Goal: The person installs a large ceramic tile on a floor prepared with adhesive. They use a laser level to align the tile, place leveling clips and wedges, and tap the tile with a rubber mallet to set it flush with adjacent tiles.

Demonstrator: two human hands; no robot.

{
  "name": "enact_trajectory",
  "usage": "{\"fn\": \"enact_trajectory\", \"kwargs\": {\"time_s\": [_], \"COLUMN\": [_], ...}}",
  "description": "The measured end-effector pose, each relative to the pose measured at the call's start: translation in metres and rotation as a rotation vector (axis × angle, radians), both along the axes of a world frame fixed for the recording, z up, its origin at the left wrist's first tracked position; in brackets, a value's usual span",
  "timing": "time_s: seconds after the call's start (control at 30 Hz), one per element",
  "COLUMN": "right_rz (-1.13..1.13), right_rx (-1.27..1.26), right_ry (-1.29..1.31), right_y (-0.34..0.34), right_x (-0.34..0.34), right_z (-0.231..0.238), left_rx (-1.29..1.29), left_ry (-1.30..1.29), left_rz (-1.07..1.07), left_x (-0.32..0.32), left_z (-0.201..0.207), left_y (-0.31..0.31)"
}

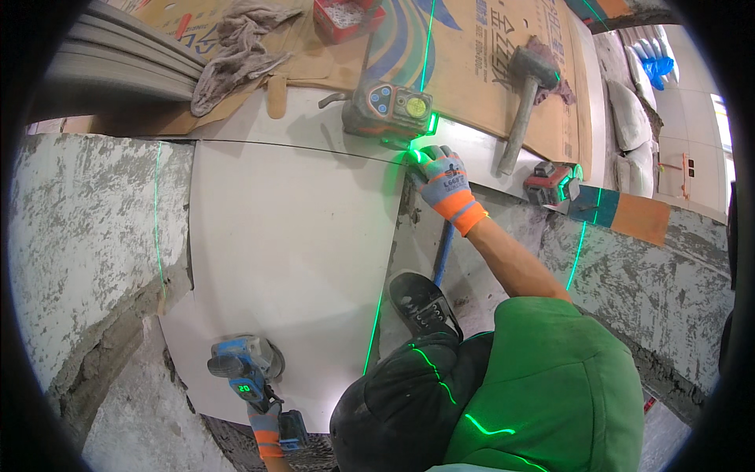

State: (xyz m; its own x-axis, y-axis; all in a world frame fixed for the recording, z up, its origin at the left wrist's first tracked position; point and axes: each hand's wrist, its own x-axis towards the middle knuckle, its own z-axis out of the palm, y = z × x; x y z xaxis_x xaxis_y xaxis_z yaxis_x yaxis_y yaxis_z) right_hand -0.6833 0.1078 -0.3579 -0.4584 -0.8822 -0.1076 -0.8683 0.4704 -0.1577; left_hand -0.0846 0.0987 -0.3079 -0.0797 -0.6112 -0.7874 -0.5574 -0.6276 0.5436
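Note:
My left hand (266,423), in a grey and orange glove, is closed round the handle of a blue and black cordless tile vibrator (245,366). Its round pad rests on the near left part of a large pale tile (291,236). My right hand (443,175), gloved alike, reaches to the tile's far right corner. Its fingers look partly stretched out at the edge, with nothing visible in them; the fingertips are hard to make out in the green glow. Just beyond them sits a dusty laser level (387,112), throwing green lines over the tile and my clothes.
Cardboard (480,79) covers the far surface, bearing a mallet (525,102), a rag (240,51) and a red box (346,17). A red and black battery-like block (552,185) lies right. My shoe (425,303) stands beside the tile, near a blue pipe (444,256). White sacks (629,114) lie far right.

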Motion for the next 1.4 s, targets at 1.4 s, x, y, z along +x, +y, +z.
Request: {"fn": "enact_trajectory", "kwargs": {"time_s": [1.4], "right_rz": [-0.191], "right_rx": [-0.295], "right_ry": [-0.274], "right_y": [0.014], "right_x": [-0.017], "right_z": [-0.011], "left_rx": [-0.077], "left_ry": [-0.3], "left_rz": [-0.222], "left_x": [0.012], "left_z": [0.0], "left_y": [0.004]}}
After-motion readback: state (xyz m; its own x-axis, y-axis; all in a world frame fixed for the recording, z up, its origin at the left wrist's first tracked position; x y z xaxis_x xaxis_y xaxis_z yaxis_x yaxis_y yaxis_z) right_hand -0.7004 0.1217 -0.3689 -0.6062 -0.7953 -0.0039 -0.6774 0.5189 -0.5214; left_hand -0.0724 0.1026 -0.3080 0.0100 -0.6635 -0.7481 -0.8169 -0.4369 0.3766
